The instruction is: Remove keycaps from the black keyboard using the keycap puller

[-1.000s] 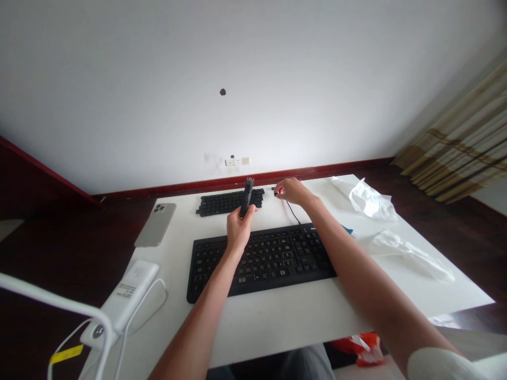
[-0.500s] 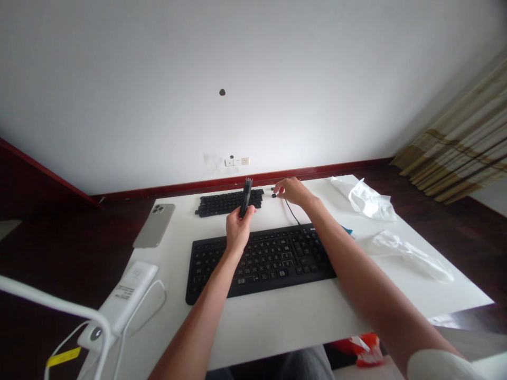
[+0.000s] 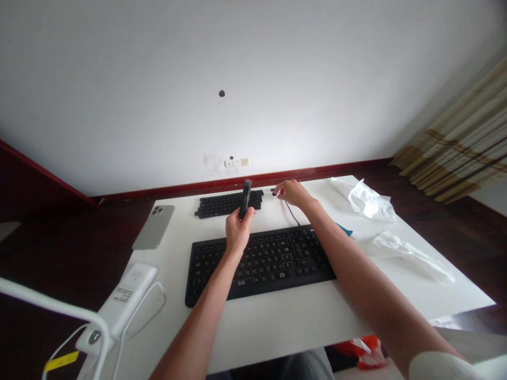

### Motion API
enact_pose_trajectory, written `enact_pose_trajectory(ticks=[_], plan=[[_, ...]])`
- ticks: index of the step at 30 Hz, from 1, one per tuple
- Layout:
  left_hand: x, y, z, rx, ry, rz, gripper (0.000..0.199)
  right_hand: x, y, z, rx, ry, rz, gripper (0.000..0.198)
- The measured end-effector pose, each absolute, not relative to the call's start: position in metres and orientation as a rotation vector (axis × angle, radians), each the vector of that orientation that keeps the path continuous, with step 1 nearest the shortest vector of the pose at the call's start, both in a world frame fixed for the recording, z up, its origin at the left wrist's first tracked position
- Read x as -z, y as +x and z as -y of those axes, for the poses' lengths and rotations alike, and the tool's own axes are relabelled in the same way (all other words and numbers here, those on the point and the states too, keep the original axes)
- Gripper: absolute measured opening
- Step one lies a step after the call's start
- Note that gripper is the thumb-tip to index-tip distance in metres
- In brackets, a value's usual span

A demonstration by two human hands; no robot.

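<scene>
My left hand (image 3: 238, 228) is closed around the lower end of a long black plastic piece (image 3: 245, 198), which stands nearly upright above the keyboard's back edge. My right hand (image 3: 292, 192) is at the back of the table, its fingertips bent together beside small black keycaps (image 3: 273, 190). What lies between those fingers, if anything, I cannot make out. Below both hands is a black keyboard (image 3: 265, 258) whose keycaps look stripped off, leaving bare key sockets; my forearms cover parts of it. Behind my left hand, black keycaps (image 3: 216, 205) lie packed in rows.
A grey phone (image 3: 154, 227) and a white power strip (image 3: 121, 301) with a cable are on the left. A blue tool (image 3: 345, 230) pokes out past my right forearm. Crumpled white plastic bags (image 3: 370, 200) lie on the right of the white table (image 3: 269, 322).
My right hand has shifted very slightly, and more of the blue tool shows beside the forearm. My left hand keeps its hold on the black piece, almost unmoved.
</scene>
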State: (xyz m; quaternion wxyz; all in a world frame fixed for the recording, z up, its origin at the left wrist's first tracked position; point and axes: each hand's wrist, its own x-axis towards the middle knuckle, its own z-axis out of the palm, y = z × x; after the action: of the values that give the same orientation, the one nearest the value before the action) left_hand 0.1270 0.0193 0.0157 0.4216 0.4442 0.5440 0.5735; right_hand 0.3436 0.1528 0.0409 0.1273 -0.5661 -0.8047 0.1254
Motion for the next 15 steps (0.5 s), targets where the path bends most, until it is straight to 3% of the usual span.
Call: enact_pose_trajectory(ticks=[15], plan=[[-0.0165, 0.1260, -0.0188, -1.401, 1.135, -1.390, 0.045, -0.0415, 0.3432, -0.1513, -0.361, -1.678, 2.336, 0.031]])
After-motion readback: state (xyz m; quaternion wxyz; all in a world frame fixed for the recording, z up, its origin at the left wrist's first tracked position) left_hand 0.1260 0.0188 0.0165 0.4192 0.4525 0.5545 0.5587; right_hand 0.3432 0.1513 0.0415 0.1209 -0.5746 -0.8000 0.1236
